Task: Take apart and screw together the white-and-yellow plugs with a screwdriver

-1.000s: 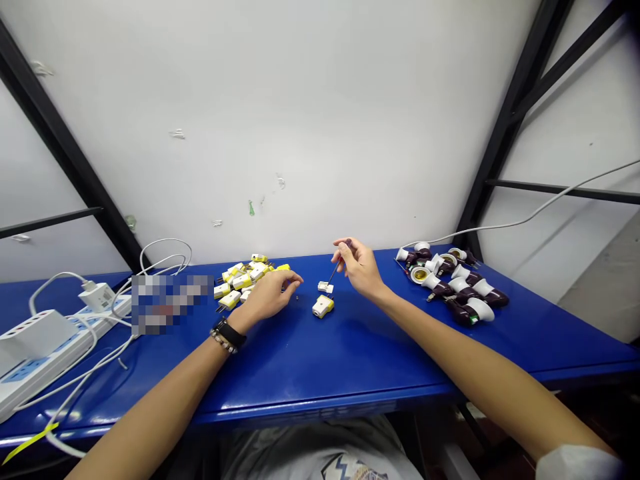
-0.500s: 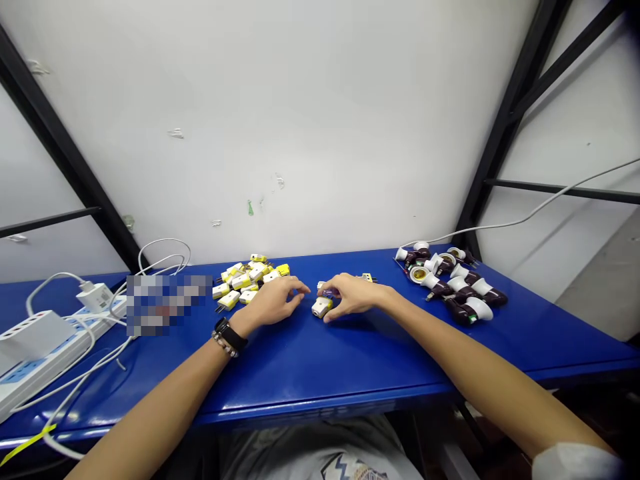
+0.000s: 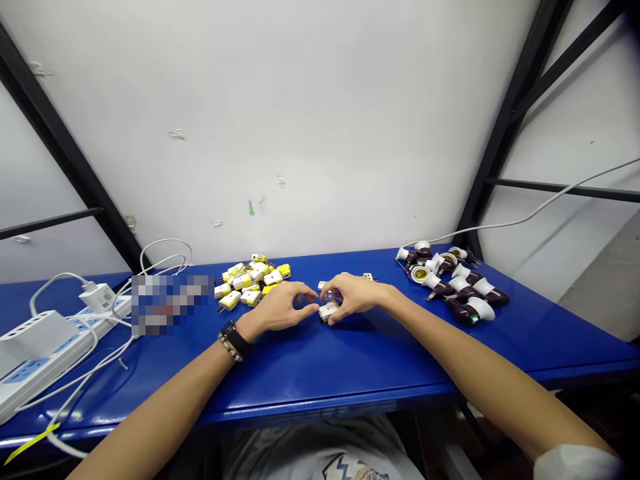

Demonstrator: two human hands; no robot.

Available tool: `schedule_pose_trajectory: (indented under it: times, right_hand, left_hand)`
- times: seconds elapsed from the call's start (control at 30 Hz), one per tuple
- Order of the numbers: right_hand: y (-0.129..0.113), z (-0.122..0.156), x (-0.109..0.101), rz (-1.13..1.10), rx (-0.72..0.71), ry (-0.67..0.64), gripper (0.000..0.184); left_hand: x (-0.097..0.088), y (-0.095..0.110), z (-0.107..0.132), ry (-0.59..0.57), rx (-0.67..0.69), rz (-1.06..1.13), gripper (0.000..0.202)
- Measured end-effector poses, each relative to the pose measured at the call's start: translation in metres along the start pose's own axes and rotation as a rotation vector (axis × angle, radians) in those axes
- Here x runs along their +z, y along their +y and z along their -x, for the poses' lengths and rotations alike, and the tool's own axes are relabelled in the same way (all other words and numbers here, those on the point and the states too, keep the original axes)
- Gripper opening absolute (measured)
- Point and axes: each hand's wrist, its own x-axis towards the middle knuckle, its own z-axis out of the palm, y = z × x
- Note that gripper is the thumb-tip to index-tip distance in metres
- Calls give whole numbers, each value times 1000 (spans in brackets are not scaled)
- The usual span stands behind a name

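My right hand [image 3: 354, 297] grips a small screwdriver with a purple handle [image 3: 333, 295], and its fingers rest on a white plug body [image 3: 329, 311] on the blue table. My left hand [image 3: 284, 308] stands just left of that plug, with fingers apart and fingertips at or very near its side. A small white plug part [image 3: 323, 285] lies behind my hands. A yellow-and-white plug piece [image 3: 369, 277] lies beyond my right hand. Behind my left hand lies a heap of yellow-and-white plugs [image 3: 249, 283].
Dark brown and white lamp holders [image 3: 453, 283] lie in a group at the right of the blue table [image 3: 320, 360]. A white power strip [image 3: 47, 347] with a charger and tangled white cables [image 3: 113, 350] lies at the left. A pixelated patch [image 3: 170, 303] hides part of that area.
My right hand has come down from its raised position onto the plug, carrying the screwdriver. My left hand has moved right towards the plug, which has shifted slightly right and turned.
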Motion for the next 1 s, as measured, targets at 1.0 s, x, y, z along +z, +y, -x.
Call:
schedule_pose_trajectory:
  times: [1.0]
  right_hand:
    - [24,-7,2,-73,76,427,13]
  left_hand:
    - [5,0,-4,-18,46,-109,15]
